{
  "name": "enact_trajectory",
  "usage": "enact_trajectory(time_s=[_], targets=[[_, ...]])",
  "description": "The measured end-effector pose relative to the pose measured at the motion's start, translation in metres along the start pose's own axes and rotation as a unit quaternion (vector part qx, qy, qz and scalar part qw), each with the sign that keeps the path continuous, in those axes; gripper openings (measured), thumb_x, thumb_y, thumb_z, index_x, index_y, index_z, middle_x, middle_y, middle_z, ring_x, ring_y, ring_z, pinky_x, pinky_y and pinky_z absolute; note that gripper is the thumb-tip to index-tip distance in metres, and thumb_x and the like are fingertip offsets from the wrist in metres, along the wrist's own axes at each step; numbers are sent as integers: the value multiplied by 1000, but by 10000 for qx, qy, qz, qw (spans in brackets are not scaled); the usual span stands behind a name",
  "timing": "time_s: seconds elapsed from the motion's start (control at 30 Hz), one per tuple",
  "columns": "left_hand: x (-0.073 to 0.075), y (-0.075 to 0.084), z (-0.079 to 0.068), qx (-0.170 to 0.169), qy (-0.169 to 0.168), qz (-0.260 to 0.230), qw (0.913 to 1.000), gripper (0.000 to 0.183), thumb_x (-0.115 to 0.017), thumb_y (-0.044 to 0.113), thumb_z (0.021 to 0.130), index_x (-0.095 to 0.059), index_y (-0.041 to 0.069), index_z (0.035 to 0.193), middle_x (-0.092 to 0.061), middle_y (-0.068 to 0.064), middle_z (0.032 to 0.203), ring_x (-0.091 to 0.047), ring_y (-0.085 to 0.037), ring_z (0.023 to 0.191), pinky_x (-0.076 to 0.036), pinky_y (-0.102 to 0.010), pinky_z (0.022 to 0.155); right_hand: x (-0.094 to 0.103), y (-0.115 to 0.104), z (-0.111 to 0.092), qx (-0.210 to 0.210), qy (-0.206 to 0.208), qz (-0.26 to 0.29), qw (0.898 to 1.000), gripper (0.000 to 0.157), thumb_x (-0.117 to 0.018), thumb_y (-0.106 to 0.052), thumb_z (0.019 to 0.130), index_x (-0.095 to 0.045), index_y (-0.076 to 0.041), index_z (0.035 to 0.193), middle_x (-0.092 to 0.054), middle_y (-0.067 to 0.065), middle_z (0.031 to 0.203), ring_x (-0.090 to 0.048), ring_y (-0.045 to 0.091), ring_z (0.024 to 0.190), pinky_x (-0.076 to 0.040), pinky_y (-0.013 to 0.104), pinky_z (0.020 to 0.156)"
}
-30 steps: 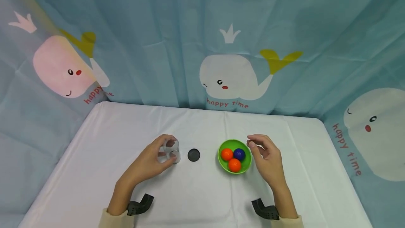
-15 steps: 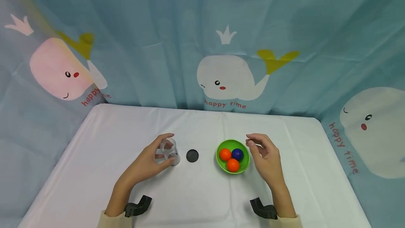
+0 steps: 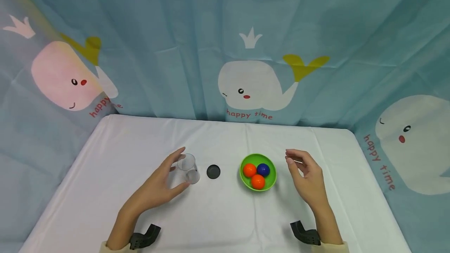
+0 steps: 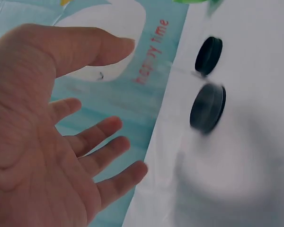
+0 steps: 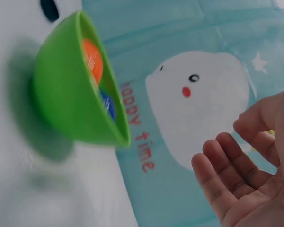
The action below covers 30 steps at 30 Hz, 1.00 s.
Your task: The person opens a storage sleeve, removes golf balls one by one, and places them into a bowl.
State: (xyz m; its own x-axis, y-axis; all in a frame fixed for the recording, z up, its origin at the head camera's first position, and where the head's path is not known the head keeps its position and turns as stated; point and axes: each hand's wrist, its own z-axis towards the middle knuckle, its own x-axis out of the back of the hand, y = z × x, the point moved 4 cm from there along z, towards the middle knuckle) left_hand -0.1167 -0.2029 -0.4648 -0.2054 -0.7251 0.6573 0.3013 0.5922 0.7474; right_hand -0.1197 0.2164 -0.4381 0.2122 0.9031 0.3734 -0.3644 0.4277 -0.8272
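A clear glass cup (image 3: 188, 167) stands upright on the white table, left of centre. My left hand (image 3: 154, 190) is beside it on the left, fingers and thumb spread apart in a loose arc. The left wrist view shows that hand (image 4: 61, 127) holding nothing. Just right of the cup lies a small round black lid (image 3: 213, 171). Further right, a green bowl (image 3: 270, 162) holds two orange balls (image 3: 258, 182) and one dark blue ball (image 3: 263, 170). To the right of the bowl hovers my right hand (image 3: 308, 180), its fingers loosely bent with nothing in them.
A white cloth covers the table (image 3: 218, 218). Behind it hangs a blue-green curtain (image 3: 158, 50) printed with whales, which also runs along both sides. A black wrist mount (image 3: 145, 237) sits on the left wrist, and a similar mount (image 3: 305, 234) on the right.
My left hand has let go of the cup and drawn back to the left. My right hand has shifted right, away from the bowl. The cup now stands alone.
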Motion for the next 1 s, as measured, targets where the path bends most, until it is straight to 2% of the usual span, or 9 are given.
enact_trajectory(time_s=[0.2, 0.33, 0.4, 0.5, 0.6, 0.67, 0.73, 0.83, 1.0], targets=[[17, -8, -14, 237, 159, 583, 9979, 87, -77, 31, 98, -26, 25, 168, -43, -9, 165, -41, -35, 153, -37, -62, 117, 21, 16, -5, 394, -31, -1111, 9930, 31, -69, 4, 96, -71, -1, 126, -71, 15, 121, -59, -12, 117, -43, 3, 104], [29, -16, -17, 50, 584, 1081, 9924, 76, -76, 23, 97, -38, 15, 162, -47, -19, 160, -37, -49, 152, -33, -72, 114, 28, 26, -7, 524, -64, -1601, 9857, 36, -73, 2, 93, -71, -5, 129, -70, 15, 129, -51, -16, 127, -33, 1, 109], [33, -21, -18, -125, 881, 1389, 9863, 73, -78, 18, 94, -45, 11, 158, -50, -22, 155, -37, -53, 150, -31, -74, 113, 30, 30, -7, 599, -126, -1750, 9827, 39, -74, 1, 92, -71, -6, 131, -68, 15, 134, -53, -8, 133, -29, 1, 112], [37, -27, -18, -366, 1239, 1808, 9750, 70, -79, 17, 91, -50, 8, 154, -54, -24, 151, -37, -54, 149, -28, -74, 115, 34, 33, -8, 643, -235, -1988, 9776, 44, -76, 0, 91, -69, -8, 134, -65, 16, 143, -56, 18, 139, -24, 1, 115], [40, -33, -18, -395, 1444, 2052, 9672, 71, -79, 20, 90, -51, 8, 153, -52, -27, 152, -36, -54, 150, -24, -73, 118, 36, 37, -7, 603, -329, -2213, 9728, 49, -78, -3, 91, -67, -9, 139, -60, 17, 150, -54, 39, 138, -20, 3, 117], [42, -36, -17, -341, 1521, 2154, 9640, 73, -79, 22, 90, -50, 9, 155, -50, -28, 154, -34, -54, 151, -21, -74, 119, 38, 38, -6, 615, -358, -2325, 9700, 54, -79, -5, 90, -65, -10, 142, -57, 18, 153, -53, 44, 139, -27, 13, 122], [43, -39, -16, -255, 1563, 2178, 9631, 75, -79, 25, 89, -48, 10, 156, -48, -29, 156, -33, -53, 152, -19, -74, 120, 40, 40, -6, 679, -376, -2392, 9679, 58, -80, -4, 89, -63, -9, 145, -55, 21, 156, -51, 48, 141, -33, 32, 126], [45, -43, -16, -97, 1547, 2211, 9629, 80, -79, 29, 90, -44, 12, 160, -44, -30, 160, -29, -52, 154, -15, -75, 121, 43, 43, -4, 791, -387, -2437, 9658, 65, -81, -4, 87, -60, -8, 148, -51, 25, 159, -48, 53, 142, -37, 61, 118], [46, -52, -18, 125, 1412, 2245, 9641, 85, -78, 36, 92, -38, 14, 164, -39, -30, 164, -25, -50, 158, -11, -75, 122, 49, 50, -5, 807, -470, -2498, 9638, 71, -81, -3, 86, -56, -7, 152, -46, 29, 161, -45, 56, 144, -35, 72, 113]])
